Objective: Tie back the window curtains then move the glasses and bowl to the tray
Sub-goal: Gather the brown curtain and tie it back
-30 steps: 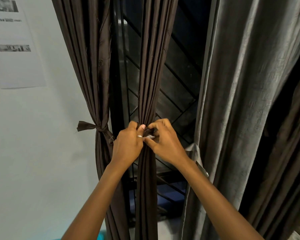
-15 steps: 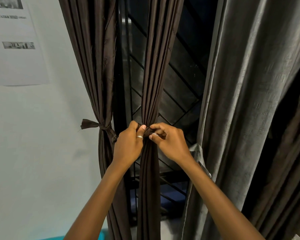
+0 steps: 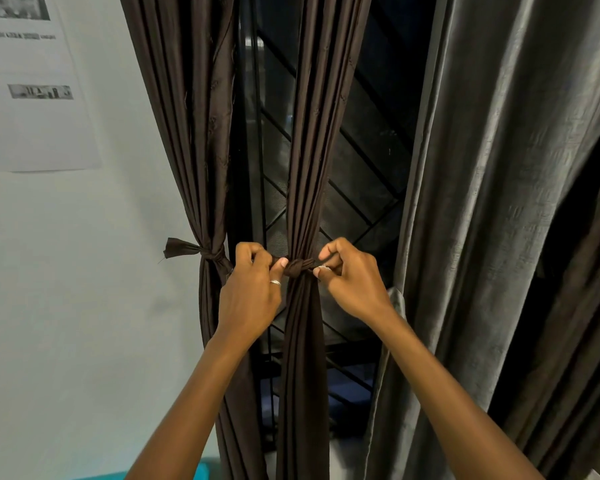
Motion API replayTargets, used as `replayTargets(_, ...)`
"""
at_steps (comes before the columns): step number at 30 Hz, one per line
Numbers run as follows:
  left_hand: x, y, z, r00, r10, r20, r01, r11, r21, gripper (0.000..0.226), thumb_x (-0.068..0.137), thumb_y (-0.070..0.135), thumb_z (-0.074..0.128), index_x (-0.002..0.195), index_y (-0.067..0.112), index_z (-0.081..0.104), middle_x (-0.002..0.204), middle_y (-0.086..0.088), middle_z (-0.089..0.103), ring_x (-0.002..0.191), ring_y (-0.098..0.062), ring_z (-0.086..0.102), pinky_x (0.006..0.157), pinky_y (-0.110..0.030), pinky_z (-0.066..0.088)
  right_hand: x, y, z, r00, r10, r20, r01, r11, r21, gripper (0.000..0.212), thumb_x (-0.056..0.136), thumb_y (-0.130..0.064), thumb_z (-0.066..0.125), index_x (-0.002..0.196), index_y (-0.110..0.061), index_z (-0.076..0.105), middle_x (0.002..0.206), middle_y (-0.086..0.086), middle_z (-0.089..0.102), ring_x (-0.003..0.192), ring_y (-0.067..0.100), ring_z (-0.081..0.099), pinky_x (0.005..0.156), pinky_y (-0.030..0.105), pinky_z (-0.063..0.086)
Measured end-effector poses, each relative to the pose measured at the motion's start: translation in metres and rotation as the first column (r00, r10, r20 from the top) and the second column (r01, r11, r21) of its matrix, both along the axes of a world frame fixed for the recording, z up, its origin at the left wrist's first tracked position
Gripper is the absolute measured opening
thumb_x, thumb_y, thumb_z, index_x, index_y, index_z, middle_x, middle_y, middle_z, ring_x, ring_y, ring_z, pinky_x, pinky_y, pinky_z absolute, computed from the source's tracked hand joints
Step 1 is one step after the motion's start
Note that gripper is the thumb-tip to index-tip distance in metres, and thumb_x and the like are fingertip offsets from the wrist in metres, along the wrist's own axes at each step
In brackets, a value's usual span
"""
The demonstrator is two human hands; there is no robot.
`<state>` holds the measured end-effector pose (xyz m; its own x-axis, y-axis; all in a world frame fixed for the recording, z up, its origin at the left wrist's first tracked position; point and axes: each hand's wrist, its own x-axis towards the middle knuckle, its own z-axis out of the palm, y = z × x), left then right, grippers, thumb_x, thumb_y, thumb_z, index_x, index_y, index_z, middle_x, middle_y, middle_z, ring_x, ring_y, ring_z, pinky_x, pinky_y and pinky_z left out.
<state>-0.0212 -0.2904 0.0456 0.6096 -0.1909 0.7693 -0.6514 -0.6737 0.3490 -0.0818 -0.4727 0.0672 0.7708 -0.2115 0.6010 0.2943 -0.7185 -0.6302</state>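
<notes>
Fingers (image 3: 257,252) of your left hand (image 3: 250,299) and right hand (image 3: 355,289) pinch the tie ends (image 3: 313,262) beside the knot (image 3: 297,266). Pull evenly, away from the knot.

One head-worn camera looks forward and slightly up, close to the curtains (image 3: 305,168) and window grille (image 3: 361,188).

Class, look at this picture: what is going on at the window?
A person is tying back the middle brown curtain. The left hand and right hand each pinch an end of the tie knotted around it. The brown curtain by the wall is already tied; the grey curtain hangs loose.
</notes>
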Motion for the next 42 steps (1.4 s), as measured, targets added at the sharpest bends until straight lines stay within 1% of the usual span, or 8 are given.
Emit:
replayTargets(3, 0.002, 0.005, 0.001, 1.0, 0.012, 0.015, -0.012, 1.0, 0.01, 0.044, 0.1, 0.054, 0.032, 0.093, 0.015, 0.053, 0.117, 0.003, 0.039, 0.069, -0.015, 0.057, 0.052, -0.041, 0.057, -0.001, -0.007, 0.001, 1.0, -0.004, -0.026, 0.004, 1.0, 0.001, 0.022, 0.088, -0.009, 0.073, 0.09, -0.026, 0.059, 0.068, -0.002, 0.066, 0.067, 0.011, 0.067, 0.071, 0.043, 0.058)
replayTargets(8, 0.003, 0.011, 0.001, 0.998, 0.024, 0.057, -0.026, 0.999, 0.044, 0.042, 0.1, 0.051, 0.033, 0.091, 0.015, 0.052, 0.117, 0.002, 0.039, 0.069, -0.013, 0.054, 0.051, -0.039, 0.057, -0.002, -0.014, 0.0, 1.0, -0.02, -0.004, 0.02, 1.0, -0.021, 0.026, 0.088, -0.007, 0.073, 0.087, -0.028, 0.058, 0.067, -0.004, 0.066, 0.066, 0.009, 0.067, 0.068, 0.037, 0.057)
replayTargets(14, 0.002, 0.011, -0.001, 0.998, 0.035, 0.05, -0.038, 0.998, 0.056, 0.04, 0.101, 0.05, 0.035, 0.093, 0.015, 0.053, 0.117, 0.003, 0.04, 0.073, -0.012, 0.055, 0.052, -0.038, 0.058, 0.002, -0.015, -0.004, 1.0, -0.016, -0.01, 0.016, 1.0, -0.014, 0.02, 0.089, -0.008, 0.072, 0.09, -0.025, 0.062, 0.069, -0.003, 0.068, 0.069, 0.013, 0.069, 0.074, 0.044, 0.059)
replayTargets(20, -0.002, 0.009, 0.001, 1.0, 0.021, 0.008, -0.021, 0.998, 0.055, 0.043, 0.102, 0.054, 0.029, 0.098, 0.017, 0.05, 0.115, 0.006, 0.041, 0.07, -0.011, 0.054, 0.051, -0.04, 0.056, 0.004, -0.015, -0.007, 0.999, 0.005, -0.032, -0.006, 1.0, -0.017, 0.015, 0.092, -0.013, 0.071, 0.105, -0.021, 0.071, 0.087, -0.008, 0.069, 0.081, 0.008, 0.068, 0.078, 0.037, 0.06)
replayTargets(24, -0.01, -0.001, 0.004, 0.997, 0.005, -0.078, -0.003, 1.0, 0.016, 0.03, 0.104, 0.049, 0.036, 0.097, 0.022, 0.048, 0.112, 0.008, 0.045, 0.073, -0.013, 0.057, 0.059, -0.044, 0.057, 0.002, -0.016, -0.015, 0.999, -0.011, -0.052, 0.008, 0.998, -0.062, 0.015, 0.093, -0.016, 0.068, 0.107, -0.02, 0.074, 0.098, -0.007, 0.07, 0.089, 0.004, 0.064, 0.078, 0.026, 0.054)
replayTargets(32, -0.035, -0.03, 0.003, 0.99, -0.02, -0.136, 0.005, 0.995, -0.104, 0.021, 0.101, 0.047, 0.048, 0.11, 0.028, 0.049, 0.103, 0.014, 0.055, 0.076, -0.009, 0.058, 0.061, -0.033, 0.046, -0.009, -0.028, -0.027, 0.997, -0.004, -0.076, 0.007, 0.999, 0.041, 0.016, 0.097, -0.021, 0.064, 0.111, -0.022, 0.072, 0.094, -0.012, 0.069, 0.082, 0.003, 0.066, 0.073, 0.023, 0.054)
replayTargets(37, -0.051, -0.053, -0.001, 0.994, 0.048, -0.103, -0.062, 0.988, -0.144, 0.021, 0.093, 0.027, 0.069, 0.09, 0.028, 0.048, 0.092, 0.013, 0.053, 0.063, -0.003, 0.05, 0.055, -0.028, 0.039, -0.023, -0.048, -0.037, 0.994, -0.001, -0.106, 0.011, 0.996, 0.091, 0.021, 0.098, -0.02, 0.064, 0.117, -0.018, 0.07, 0.093, -0.008, 0.071, 0.083, 0.007, 0.068, 0.077, 0.027, 0.058)
replayTargets(42, -0.068, -0.074, -0.011, 0.996, 0.059, -0.074, -0.068, 0.991, -0.118, 0.032, 0.078, -0.006, 0.068, 0.068, 0.024, 0.06, 0.099, 0.011, 0.061, 0.07, -0.011, 0.06, 0.052, -0.033, 0.051, -0.038, -0.08, -0.057, 0.984, -0.007, -0.178, 0.037, 0.985, 0.167, 0.024, 0.098, -0.02, 0.064, 0.121, -0.014, 0.068, 0.092, -0.005, 0.071, 0.087, 0.012, 0.07, 0.083, 0.035, 0.06)
